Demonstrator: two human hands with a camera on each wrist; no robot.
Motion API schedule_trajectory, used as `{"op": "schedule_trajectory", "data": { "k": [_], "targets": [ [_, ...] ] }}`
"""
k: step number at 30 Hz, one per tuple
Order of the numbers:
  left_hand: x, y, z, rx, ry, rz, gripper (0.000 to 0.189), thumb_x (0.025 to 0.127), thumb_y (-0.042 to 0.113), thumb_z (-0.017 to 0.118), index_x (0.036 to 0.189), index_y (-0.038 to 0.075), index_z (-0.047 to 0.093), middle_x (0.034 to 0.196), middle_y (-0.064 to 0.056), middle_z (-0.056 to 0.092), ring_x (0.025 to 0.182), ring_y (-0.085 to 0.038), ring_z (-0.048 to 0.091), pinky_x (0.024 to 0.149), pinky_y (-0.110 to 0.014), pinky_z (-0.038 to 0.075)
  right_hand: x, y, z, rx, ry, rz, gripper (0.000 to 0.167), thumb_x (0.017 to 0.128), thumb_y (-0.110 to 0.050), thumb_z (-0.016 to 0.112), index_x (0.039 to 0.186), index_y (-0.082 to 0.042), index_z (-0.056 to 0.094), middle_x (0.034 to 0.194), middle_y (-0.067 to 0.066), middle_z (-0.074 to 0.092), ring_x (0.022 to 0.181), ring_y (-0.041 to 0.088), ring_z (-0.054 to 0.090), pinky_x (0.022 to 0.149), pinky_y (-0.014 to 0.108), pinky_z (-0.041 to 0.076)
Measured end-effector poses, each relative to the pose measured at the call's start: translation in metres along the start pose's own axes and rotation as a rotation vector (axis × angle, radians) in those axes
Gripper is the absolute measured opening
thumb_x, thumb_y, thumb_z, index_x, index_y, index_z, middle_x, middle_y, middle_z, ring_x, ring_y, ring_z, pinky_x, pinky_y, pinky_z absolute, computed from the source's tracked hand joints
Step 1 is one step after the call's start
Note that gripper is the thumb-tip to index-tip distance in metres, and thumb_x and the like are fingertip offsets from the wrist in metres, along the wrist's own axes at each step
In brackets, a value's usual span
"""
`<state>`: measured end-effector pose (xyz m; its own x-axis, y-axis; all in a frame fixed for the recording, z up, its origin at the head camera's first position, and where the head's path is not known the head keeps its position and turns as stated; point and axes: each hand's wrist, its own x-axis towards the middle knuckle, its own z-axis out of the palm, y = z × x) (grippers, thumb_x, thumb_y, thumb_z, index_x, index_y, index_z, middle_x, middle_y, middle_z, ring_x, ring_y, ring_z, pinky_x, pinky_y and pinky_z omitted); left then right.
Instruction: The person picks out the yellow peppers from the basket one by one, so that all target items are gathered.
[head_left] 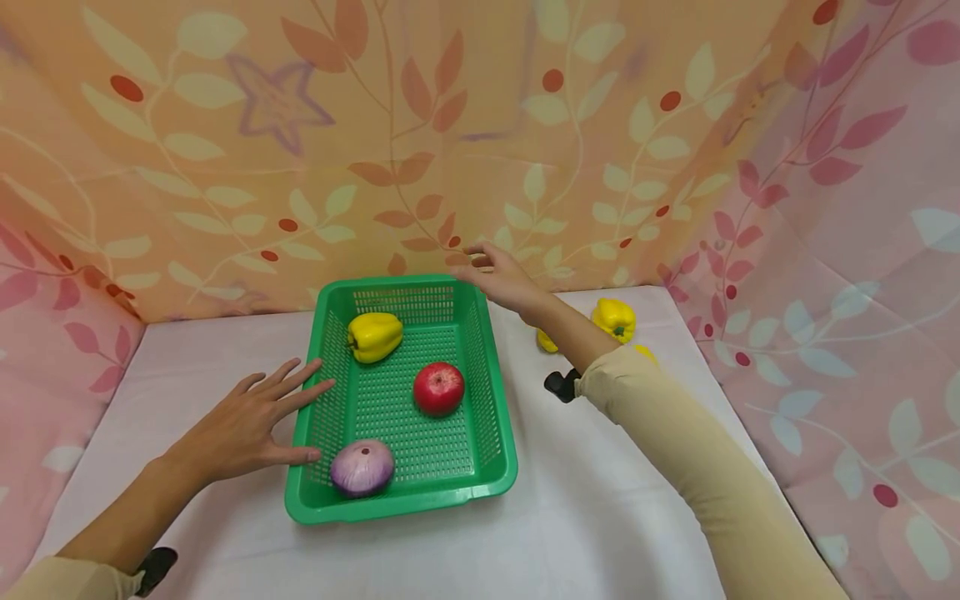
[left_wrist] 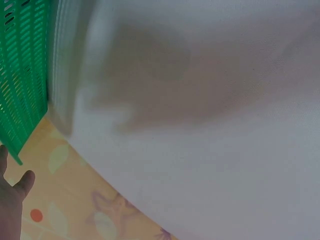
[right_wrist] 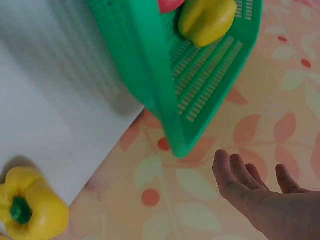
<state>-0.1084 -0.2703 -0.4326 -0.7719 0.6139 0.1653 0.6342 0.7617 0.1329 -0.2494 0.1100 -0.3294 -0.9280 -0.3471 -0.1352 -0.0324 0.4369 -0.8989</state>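
Observation:
A green plastic basket [head_left: 405, 503] stands on the white cloth. Inside are a yellow bell pepper [head_left: 377, 337] at the back left, a red round fruit [head_left: 438, 390] right of centre and a purple-and-white onion-like vegetable [head_left: 363, 468] at the front left. My left hand [head_left: 251, 421] is spread at the basket's left rim, holding nothing; whether its fingertips touch the rim I cannot tell. Near the back right corner is my right hand [head_left: 498, 282], its fingers loosely bent and nothing in them. The right wrist view shows a gap between that hand [right_wrist: 265, 200] and the basket [right_wrist: 180, 145].
Right of the basket, partly behind my right forearm, lie a yellow bell pepper [head_left: 613, 318] and other yellow pieces [head_left: 546, 342]. A patterned cloth [head_left: 420, 150] rises behind the table, and a pink one [head_left: 847, 250] along the right side. Dark straps [head_left: 561, 386] show at both wrists.

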Motion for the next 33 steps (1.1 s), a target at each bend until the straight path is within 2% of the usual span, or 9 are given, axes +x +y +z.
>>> {"op": "schedule_trajectory", "data": {
  "k": [5,8,10,17,26,33],
  "targets": [
    [0.001,0.001,0.000,-0.006,-0.006,-0.001,0.093,0.077,0.069,0.071,0.153,0.024,0.042,0.160,-0.008,0.033,0.143,-0.040,0.033,0.101,-0.065,0.036,0.006,-0.005,0.021,-0.030,-0.070,0.000,0.073,0.095,-0.045,0.064,0.156,-0.020,0.033,0.158,0.009,0.035,0.143,0.028,0.033,0.112,0.048,0.037],
    [0.002,0.001,0.000,-0.007,-0.012,-0.002,0.093,0.077,0.069,0.071,0.153,0.024,0.042,0.160,-0.008,0.033,0.143,-0.040,0.034,0.101,-0.065,0.036,0.010,-0.004,0.031,0.000,-0.088,0.024,0.077,0.095,-0.044,0.064,0.158,-0.020,0.028,0.163,0.003,0.024,0.147,0.028,0.028,0.110,0.050,0.039],
    [0.001,0.001,0.000,-0.007,-0.014,-0.003,0.093,0.076,0.069,0.071,0.153,0.024,0.042,0.160,-0.008,0.033,0.142,-0.040,0.034,0.101,-0.065,0.036,0.014,-0.001,0.036,0.034,-0.095,0.046,0.077,0.095,-0.043,0.064,0.158,-0.019,0.027,0.164,0.004,0.018,0.146,0.029,0.028,0.107,0.052,0.042],
    [0.000,0.001,0.001,-0.003,-0.003,-0.003,0.093,0.076,0.069,0.071,0.152,0.024,0.043,0.160,-0.008,0.034,0.142,-0.041,0.035,0.101,-0.064,0.036,0.025,0.008,0.055,0.072,-0.114,0.138,0.082,0.094,-0.046,0.065,0.159,-0.019,0.024,0.157,0.021,0.029,0.137,0.034,0.041,0.099,0.052,0.050],
    [0.000,0.002,-0.001,0.000,0.003,0.002,0.093,0.076,0.070,0.071,0.152,0.025,0.043,0.159,-0.008,0.035,0.142,-0.040,0.034,0.100,-0.064,0.037,0.031,0.006,0.086,0.179,-0.160,0.209,0.086,0.094,-0.043,0.067,0.160,-0.018,0.018,0.162,0.017,0.021,0.141,0.035,0.037,0.097,0.057,0.050],
    [0.000,0.000,-0.002,0.002,-0.001,0.002,0.093,0.076,0.069,0.071,0.153,0.025,0.042,0.160,-0.008,0.034,0.142,-0.041,0.034,0.101,-0.065,0.037,0.038,0.007,0.111,0.265,-0.161,0.243,0.089,0.092,-0.038,0.071,0.160,-0.016,0.018,0.164,0.012,0.018,0.141,0.037,0.036,0.096,0.062,0.048]
  ]
}}
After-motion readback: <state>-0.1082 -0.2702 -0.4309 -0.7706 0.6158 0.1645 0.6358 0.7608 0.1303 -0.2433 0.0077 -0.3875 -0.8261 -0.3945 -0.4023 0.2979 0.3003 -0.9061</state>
